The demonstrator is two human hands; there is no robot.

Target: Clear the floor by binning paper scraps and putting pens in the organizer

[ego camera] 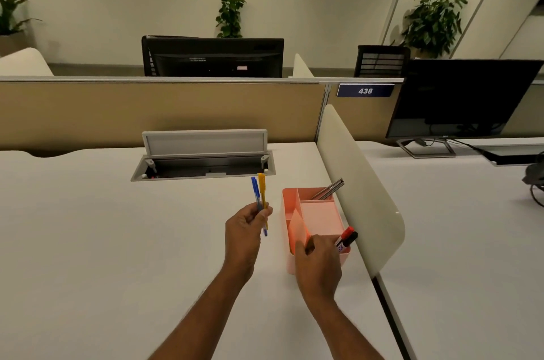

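Pens [255,190] gripped in left hand [245,227], ready for organizer [284,212] at 3 o'clock; right hand [319,265] curls at near rim, hold unclear.

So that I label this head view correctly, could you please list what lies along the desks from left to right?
Left hand gripping blue and yellow pens → pink organizer → cream divider → black monitor on the neighbouring desk.

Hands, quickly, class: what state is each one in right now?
Left hand: closed, holding a blue pen and a yellow pen.
Right hand: curled at the pink organizer beside two markers; its hold cannot be told.
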